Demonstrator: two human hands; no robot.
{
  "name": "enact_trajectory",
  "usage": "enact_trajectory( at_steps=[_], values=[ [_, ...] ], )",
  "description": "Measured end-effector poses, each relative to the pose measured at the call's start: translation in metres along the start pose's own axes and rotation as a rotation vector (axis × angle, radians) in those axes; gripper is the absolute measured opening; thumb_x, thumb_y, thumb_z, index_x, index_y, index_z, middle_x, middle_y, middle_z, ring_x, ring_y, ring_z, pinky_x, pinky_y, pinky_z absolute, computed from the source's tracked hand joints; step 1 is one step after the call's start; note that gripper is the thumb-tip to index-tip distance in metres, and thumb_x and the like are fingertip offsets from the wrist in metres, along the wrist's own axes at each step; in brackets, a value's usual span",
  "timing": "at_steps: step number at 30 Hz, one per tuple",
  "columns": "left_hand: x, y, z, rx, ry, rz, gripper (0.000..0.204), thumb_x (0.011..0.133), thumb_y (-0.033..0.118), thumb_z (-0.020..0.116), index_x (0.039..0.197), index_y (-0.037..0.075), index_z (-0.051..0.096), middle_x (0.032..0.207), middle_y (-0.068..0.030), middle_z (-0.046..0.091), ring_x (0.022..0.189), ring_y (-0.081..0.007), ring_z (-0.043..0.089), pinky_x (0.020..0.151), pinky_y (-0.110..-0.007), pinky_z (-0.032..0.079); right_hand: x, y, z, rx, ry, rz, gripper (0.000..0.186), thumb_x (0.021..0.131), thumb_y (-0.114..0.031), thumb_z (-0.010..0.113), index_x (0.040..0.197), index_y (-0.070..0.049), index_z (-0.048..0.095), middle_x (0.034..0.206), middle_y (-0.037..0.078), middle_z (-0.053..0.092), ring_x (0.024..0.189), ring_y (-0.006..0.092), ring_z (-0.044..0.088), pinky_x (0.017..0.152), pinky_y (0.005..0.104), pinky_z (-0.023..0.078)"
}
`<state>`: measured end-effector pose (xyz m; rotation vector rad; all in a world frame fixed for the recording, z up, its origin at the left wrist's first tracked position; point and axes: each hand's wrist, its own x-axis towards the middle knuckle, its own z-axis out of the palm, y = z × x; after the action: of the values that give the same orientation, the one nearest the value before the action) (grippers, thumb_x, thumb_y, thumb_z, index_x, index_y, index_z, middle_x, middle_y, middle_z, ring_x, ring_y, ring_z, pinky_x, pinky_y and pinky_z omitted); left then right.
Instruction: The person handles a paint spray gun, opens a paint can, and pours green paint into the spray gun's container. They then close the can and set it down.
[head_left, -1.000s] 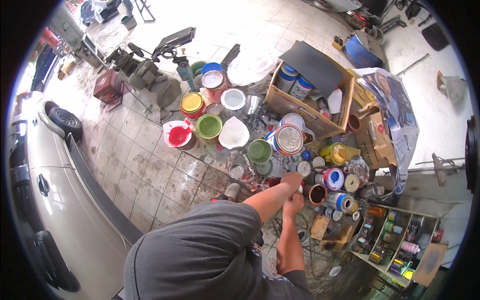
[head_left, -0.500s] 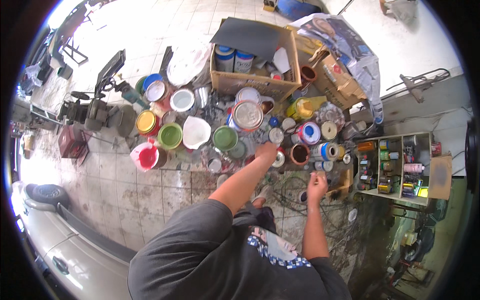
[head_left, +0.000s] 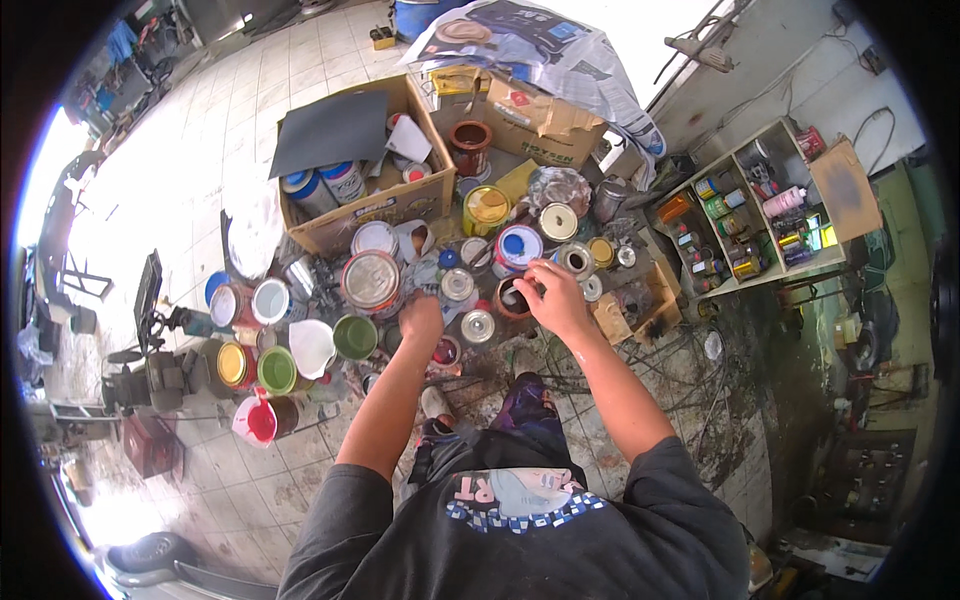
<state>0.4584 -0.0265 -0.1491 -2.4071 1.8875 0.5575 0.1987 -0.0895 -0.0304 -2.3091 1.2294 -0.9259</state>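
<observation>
My left hand (head_left: 421,320) reaches among the paint cans, its fingers curled and mostly hidden. A crumpled grey rag (head_left: 423,276) lies just beyond it, and a large lidded can (head_left: 371,281) is close on its left. Over a reddish-brown open can (head_left: 512,303), my right hand (head_left: 557,298) has thumb and forefinger drawn together in a pinch; what they hold, if anything, is too small to make out. Around the hands sit a round metal-lidded can (head_left: 478,326), a silver-topped can (head_left: 457,285) and a white can with a blue centre (head_left: 519,246).
Green-paint cans (head_left: 277,371), a white container (head_left: 313,348) and a red-stained pouring tub (head_left: 262,421) stand on the left. Behind is a cardboard box (head_left: 375,205) holding spray cans. A shelf of bottles and small cans (head_left: 745,215) stands right. Cables (head_left: 640,395) trail across the floor.
The view has swung to the right. My right hand has come forward from beside the cans to above the brown can. My left hand has moved to near the large lidded can.
</observation>
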Motion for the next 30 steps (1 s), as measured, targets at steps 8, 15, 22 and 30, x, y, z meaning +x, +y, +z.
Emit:
enact_trajectory(
  at_steps=[8,15,22,30],
  values=[
    [0.020,0.021,-0.010,-0.067,0.030,-0.098,0.049,0.091,0.016,0.068,0.138,0.014,0.056,0.145,-0.0179,0.053,0.109,-0.0438,0.069,0.092,-0.050,0.059,0.164,0.209,-0.015,-0.338,-0.143,0.327,0.017,0.084,-0.018,0.076,0.098,-0.009,0.073,0.107,0.018,0.071,0.106,0.0390,0.066,0.094,0.0487,0.053],
    [-0.008,0.090,-0.090,-0.423,0.435,-0.097,0.038,0.091,0.018,0.073,0.128,0.008,0.069,0.129,-0.0196,0.067,0.102,-0.0304,0.073,0.083,-0.043,0.059,0.248,0.349,0.046,-0.376,-0.541,0.609,0.020,0.091,-0.012,0.062,0.105,-0.004,0.074,0.129,0.022,0.068,0.129,0.0396,0.060,0.105,0.0489,0.051],
    [0.002,0.142,-0.135,-1.025,0.658,-0.149,0.033,0.097,0.011,0.071,0.127,-0.001,0.069,0.119,-0.0108,0.069,0.095,-0.0163,0.070,0.076,-0.030,0.057,0.251,0.255,-0.036,-0.244,-0.393,-0.202,0.015,0.081,-0.004,0.062,0.088,-0.011,0.073,0.105,0.010,0.069,0.105,0.0317,0.064,0.090,0.0459,0.054],
    [0.101,0.176,-0.199,-1.892,0.016,0.406,0.080,0.106,0.064,0.041,0.163,0.009,0.032,0.160,-0.0127,0.045,0.145,-0.0280,0.046,0.120,-0.045,0.034,0.255,0.071,-0.185,-0.041,-0.155,-0.984,0.014,0.073,-0.004,0.071,0.086,-0.005,0.065,0.118,0.010,0.066,0.116,0.0310,0.062,0.094,0.0415,0.054]
  ],
)
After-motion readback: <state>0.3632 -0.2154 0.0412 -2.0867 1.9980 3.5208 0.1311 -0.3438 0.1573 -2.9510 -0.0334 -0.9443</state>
